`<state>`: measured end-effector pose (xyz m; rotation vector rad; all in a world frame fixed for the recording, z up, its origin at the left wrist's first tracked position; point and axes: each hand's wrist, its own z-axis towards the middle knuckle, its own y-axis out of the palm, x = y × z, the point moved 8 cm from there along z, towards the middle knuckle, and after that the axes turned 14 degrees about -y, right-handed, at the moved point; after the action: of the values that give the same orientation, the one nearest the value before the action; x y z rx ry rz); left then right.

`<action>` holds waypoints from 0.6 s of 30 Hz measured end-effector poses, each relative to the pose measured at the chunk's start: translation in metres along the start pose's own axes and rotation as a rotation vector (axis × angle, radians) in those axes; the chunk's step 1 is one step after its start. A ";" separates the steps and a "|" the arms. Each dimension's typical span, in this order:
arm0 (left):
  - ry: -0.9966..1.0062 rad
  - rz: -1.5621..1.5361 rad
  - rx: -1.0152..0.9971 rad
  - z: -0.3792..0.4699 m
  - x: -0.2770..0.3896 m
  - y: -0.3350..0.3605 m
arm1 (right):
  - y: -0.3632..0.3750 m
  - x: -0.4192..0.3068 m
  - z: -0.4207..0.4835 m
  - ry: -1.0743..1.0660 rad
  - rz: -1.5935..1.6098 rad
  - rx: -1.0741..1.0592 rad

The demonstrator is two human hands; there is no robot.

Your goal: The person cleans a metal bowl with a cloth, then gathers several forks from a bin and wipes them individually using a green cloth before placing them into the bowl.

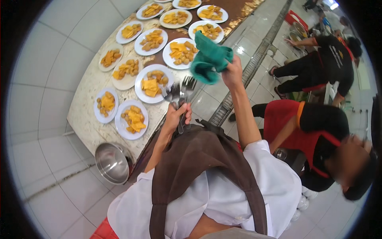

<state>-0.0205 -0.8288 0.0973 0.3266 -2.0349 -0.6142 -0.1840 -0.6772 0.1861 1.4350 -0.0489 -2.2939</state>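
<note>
My left hand (178, 115) grips a bunch of metal forks and spoons (180, 89) by the handles, heads pointing away from me. A crumpled green cloth (210, 58) is held up in my right hand (232, 71), above the table's right edge. Beyond and left of the cutlery lies a white plate (140, 94) with yellow chips and small brownish round pieces. Another white plate (121, 131) with similar food sits nearer me. Some of the cutlery looks blurred, so its pieces cannot be told apart.
Several more filled plates cover the worn table (86, 86). A steel bowl (112, 164) stands at its near left corner. To the right, a floor drain grate (229, 101) crosses the tiles. A person in a red apron (283, 116) bends close by; another person (331, 59) works farther off.
</note>
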 end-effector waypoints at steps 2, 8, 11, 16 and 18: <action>0.141 -0.041 -0.016 -0.004 0.010 0.007 | 0.011 0.004 -0.027 0.211 0.512 0.018; 0.565 0.114 0.290 -0.020 0.022 -0.015 | 0.098 0.010 -0.093 0.232 0.261 -0.023; 0.627 0.101 0.482 -0.042 0.052 -0.021 | 0.119 -0.014 -0.082 0.100 0.081 -0.163; 0.822 0.058 0.537 -0.072 0.086 -0.018 | 0.148 0.006 -0.084 0.154 0.112 -0.377; 1.056 0.231 0.497 -0.086 0.121 -0.007 | 0.128 -0.005 -0.064 -0.055 -0.050 -0.354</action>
<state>-0.0081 -0.9153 0.2174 0.5496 -1.1272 0.2249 -0.0838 -0.7792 0.1931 1.2020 0.3629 -2.2410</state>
